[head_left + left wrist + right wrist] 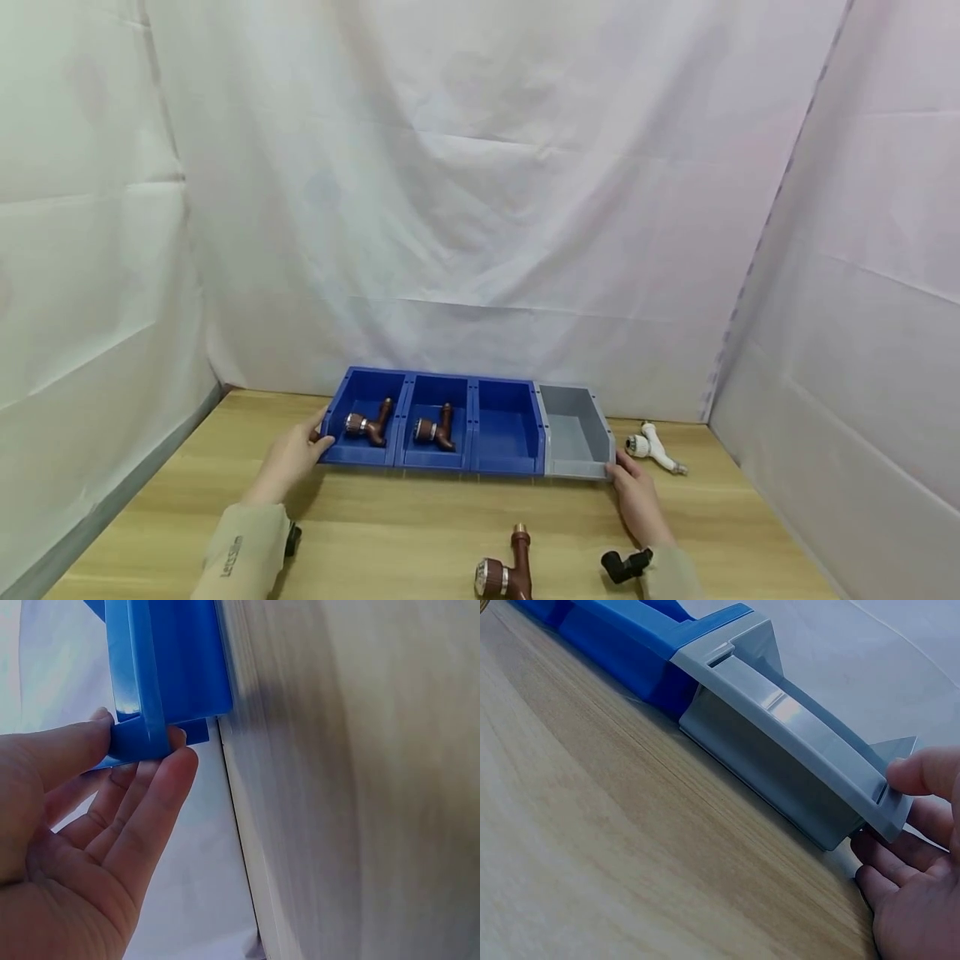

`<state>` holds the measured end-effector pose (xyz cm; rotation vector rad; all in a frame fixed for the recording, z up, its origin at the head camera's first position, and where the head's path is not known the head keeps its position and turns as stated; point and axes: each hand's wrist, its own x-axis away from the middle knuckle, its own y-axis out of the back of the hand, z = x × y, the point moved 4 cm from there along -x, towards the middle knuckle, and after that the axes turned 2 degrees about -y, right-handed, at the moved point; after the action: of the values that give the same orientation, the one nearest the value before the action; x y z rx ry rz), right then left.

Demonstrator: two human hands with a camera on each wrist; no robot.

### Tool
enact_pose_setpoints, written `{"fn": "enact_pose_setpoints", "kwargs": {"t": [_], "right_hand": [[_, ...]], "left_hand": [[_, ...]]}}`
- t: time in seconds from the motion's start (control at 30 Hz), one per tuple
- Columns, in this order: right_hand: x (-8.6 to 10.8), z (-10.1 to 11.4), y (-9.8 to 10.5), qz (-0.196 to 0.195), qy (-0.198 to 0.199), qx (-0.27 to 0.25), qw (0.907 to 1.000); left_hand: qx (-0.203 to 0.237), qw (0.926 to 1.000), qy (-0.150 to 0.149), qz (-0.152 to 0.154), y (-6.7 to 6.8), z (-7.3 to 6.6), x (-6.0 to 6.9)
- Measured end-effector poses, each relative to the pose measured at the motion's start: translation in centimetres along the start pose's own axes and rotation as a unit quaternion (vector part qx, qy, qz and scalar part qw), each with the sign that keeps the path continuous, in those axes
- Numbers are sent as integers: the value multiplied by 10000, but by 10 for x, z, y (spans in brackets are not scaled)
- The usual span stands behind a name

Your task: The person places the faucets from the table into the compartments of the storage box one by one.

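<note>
Three blue bins (507, 429) and one grey bin (576, 429) stand side by side in a row at the back of the table. My left hand (287, 460) pinches the front corner of the leftmost blue bin (140, 690), thumb on one side and fingers on the other. At the row's other end, my right hand (639, 498) grips the front right corner of the grey bin (780, 742). One brown tap (375, 427) lies in the leftmost bin, and another brown tap (442, 431) is in the bin beside it.
A white tap (654, 447) lies on the table right of the grey bin. Another brown tap (517, 571) is near the front edge, partly cut off by the frame. White cloth (480, 208) hangs behind the row and along both sides of the wooden table (390, 525).
</note>
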<state>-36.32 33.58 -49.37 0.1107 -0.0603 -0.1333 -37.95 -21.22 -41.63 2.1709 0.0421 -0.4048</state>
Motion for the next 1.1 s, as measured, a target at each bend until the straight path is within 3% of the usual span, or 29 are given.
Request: {"fn": "enact_pose_setpoints", "kwargs": {"t": [0.17,0.43,0.7,1.0,1.1], "right_hand": [[-3,5,-1,0,88,-140,9999],[-3,8,-2,119,87,-365,9992],[0,1,-4,211,3,-364,9991],[1,3,-4,293,90,-880,9957],[0,4,-3,310,67,-829,9961]], "left_hand": [[100,9999,-73,-70,5,-1,-6],[151,9999,-26,73,9,-4,-6],[175,9996,138,153,2,4,1],[302,9995,36,117,-1,3,1],[292,9995,34,134,-2,5,3]]}}
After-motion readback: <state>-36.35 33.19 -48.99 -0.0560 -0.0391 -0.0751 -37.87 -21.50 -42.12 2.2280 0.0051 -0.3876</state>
